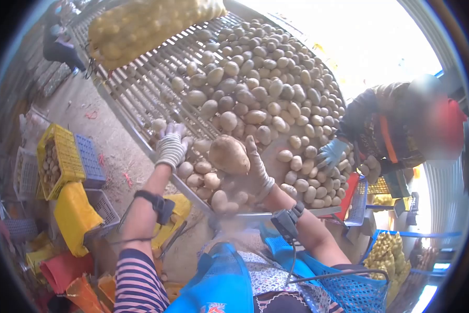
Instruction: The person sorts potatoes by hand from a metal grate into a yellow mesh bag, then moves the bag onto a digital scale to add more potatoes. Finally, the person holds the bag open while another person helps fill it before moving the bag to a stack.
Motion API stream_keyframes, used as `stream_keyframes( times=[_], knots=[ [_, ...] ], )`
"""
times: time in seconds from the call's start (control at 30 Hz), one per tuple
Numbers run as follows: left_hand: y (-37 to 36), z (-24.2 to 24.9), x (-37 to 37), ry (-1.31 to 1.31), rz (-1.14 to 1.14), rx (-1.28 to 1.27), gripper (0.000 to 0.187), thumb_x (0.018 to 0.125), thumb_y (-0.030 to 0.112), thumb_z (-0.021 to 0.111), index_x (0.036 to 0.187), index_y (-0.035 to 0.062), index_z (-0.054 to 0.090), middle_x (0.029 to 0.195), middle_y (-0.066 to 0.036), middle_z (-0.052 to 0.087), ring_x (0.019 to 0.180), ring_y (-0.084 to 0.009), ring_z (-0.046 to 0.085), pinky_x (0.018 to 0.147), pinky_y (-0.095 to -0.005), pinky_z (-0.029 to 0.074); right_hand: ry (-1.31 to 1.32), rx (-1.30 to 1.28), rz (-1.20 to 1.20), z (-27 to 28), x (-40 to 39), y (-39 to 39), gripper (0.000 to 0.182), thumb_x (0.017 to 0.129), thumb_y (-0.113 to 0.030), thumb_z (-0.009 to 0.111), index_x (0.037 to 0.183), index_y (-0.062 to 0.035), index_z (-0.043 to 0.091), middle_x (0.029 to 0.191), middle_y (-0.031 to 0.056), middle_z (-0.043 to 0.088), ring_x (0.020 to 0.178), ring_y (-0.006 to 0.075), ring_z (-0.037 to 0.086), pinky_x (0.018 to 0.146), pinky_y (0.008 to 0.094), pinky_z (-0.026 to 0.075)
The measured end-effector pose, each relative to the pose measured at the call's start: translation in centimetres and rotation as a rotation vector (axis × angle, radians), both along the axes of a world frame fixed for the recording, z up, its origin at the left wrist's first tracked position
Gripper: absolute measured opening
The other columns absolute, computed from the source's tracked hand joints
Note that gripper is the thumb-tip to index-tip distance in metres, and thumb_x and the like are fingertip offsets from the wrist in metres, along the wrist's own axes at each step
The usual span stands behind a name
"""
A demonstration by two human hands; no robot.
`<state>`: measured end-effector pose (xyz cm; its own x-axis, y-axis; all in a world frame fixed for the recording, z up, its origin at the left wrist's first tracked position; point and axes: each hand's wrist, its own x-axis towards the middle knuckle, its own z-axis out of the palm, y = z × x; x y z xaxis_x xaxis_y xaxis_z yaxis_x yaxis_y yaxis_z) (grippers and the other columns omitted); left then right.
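Observation:
My left hand [172, 148], in a striped knit glove, reaches over the table's left edge. Its fingers are spread and rest by a potato [159, 125]. My right hand [258, 169], gloved alike, has its thumb raised against a large potato [229, 155]. That potato looks bigger and nearer than the others; the fingers beneath it are hidden. Several smaller potatoes [203, 167] lie between my hands. Many more potatoes [276, 88] cover the slatted metal table [156, 68] ahead.
A full net sack [151, 28] lies at the table's far end. On the right, a co-worker's blue-gloved hand [332, 153] touches potatoes. Left on the floor stand a yellow crate [70, 156] and a blue crate [91, 159]. Net-bagged potatoes [386, 255] stand lower right.

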<state>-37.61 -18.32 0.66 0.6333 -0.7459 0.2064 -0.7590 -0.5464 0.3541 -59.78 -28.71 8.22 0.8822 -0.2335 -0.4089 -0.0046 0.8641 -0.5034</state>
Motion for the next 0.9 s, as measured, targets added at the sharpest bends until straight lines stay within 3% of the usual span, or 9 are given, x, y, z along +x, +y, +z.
stream_keyframes(
  times=[0.13,0.27,0.37,0.43,0.53,0.73,0.83,0.87,0.9],
  knots=[
    [-2.1,3.0,2.3,0.149,-0.083,0.315,0.049,0.084,0.023,0.057,0.131,0.0139,0.052,0.133,-0.018,0.049,0.123,-0.0343,0.045,0.105,-0.0448,0.034,0.057,-0.181,-0.125,2.3,-2.2,0.3,0.075,0.085,-0.074,0.039,0.137,-0.0206,0.046,0.117,0.0041,0.061,0.089,0.0187,0.063,0.060,0.0320,0.051],
    [-2.3,-2.3,5.9,0.035,-0.158,0.265,0.046,0.086,0.031,0.061,0.128,0.0151,0.054,0.126,-0.019,0.052,0.115,-0.0393,0.051,0.097,-0.0487,0.043,-0.035,-0.020,-0.138,1.8,-4.0,0.0,0.069,0.088,-0.062,0.050,0.130,-0.0065,0.049,0.123,0.0101,0.056,0.103,0.0214,0.060,0.088,0.0374,0.052],
    [-2.3,-1.0,6.3,0.349,-0.235,0.074,0.045,0.088,0.028,0.058,0.129,0.0118,0.052,0.115,-0.015,0.060,0.106,-0.0302,0.060,0.090,-0.0454,0.048,-0.033,-0.009,-0.207,1.6,-4.2,0.8,0.068,0.089,-0.060,0.050,0.130,-0.0063,0.048,0.123,0.0111,0.057,0.110,0.0239,0.057,0.094,0.0384,0.049],
    [-1.2,1.3,4.2,1.560,0.032,-0.659,0.044,0.091,0.035,0.057,0.127,0.0096,0.052,0.112,-0.013,0.063,0.099,-0.0258,0.063,0.080,-0.0411,0.056,-0.068,0.123,-0.164,1.8,-4.8,1.3,0.065,0.091,-0.057,0.049,0.132,-0.0070,0.048,0.125,0.0118,0.056,0.116,0.0267,0.054,0.099,0.0420,0.045],
    [2.6,3.8,2.2,2.000,-0.260,-0.969,0.044,0.093,0.038,0.055,0.125,0.0064,0.052,0.114,-0.011,0.062,0.098,-0.0238,0.064,0.079,-0.0375,0.058,-0.067,0.181,-0.144,0.6,-5.4,1.4,0.062,0.091,-0.057,0.047,0.130,-0.0082,0.049,0.126,0.0122,0.056,0.114,0.0274,0.056,0.100,0.0426,0.045],
    [13.7,6.8,-5.1,1.922,-0.035,-1.358,0.044,0.094,0.038,0.054,0.123,0.0052,0.053,0.110,-0.010,0.062,0.092,-0.0233,0.064,0.080,-0.0358,0.056,-0.053,-0.168,0.112,4.3,-4.6,7.1,0.060,0.094,-0.050,0.043,0.139,-0.0106,0.038,0.138,0.0096,0.047,0.122,0.0216,0.050,0.103,0.0387,0.042],
    [21.2,-1.4,-8.9,1.455,0.356,-1.365,0.033,0.093,0.032,0.057,0.116,0.0082,0.057,0.097,-0.008,0.063,0.076,-0.0198,0.062,0.066,-0.0313,0.054,0.082,-0.250,0.115,4.5,-5.1,11.0,0.064,0.088,-0.056,0.045,0.136,-0.0122,0.043,0.125,0.0056,0.055,0.112,0.0228,0.056,0.077,0.0385,0.054],
    [24.6,-3.5,-9.0,1.916,0.205,-1.514,0.027,0.092,0.030,0.058,0.110,0.0100,0.058,0.090,-0.006,0.063,0.070,-0.0198,0.060,0.061,-0.0315,0.054,0.046,-0.685,0.262,4.9,-6.7,10.9,0.060,0.087,-0.054,0.047,0.128,-0.0112,0.050,0.117,0.0065,0.059,0.098,0.0233,0.059,0.067,0.0370,0.051],
    [28.7,-4.5,-8.3,2.402,-0.013,-1.584,0.020,0.091,0.028,0.059,0.104,0.0117,0.060,0.084,-0.005,0.063,0.064,-0.0198,0.059,0.057,-0.0317,0.053,0.259,-0.205,0.283,1.0,-6.6,10.0,0.058,0.087,-0.054,0.046,0.125,-0.0103,0.053,0.110,0.0070,0.061,0.085,0.0232,0.059,0.062,0.0352,0.048]
  ],
)
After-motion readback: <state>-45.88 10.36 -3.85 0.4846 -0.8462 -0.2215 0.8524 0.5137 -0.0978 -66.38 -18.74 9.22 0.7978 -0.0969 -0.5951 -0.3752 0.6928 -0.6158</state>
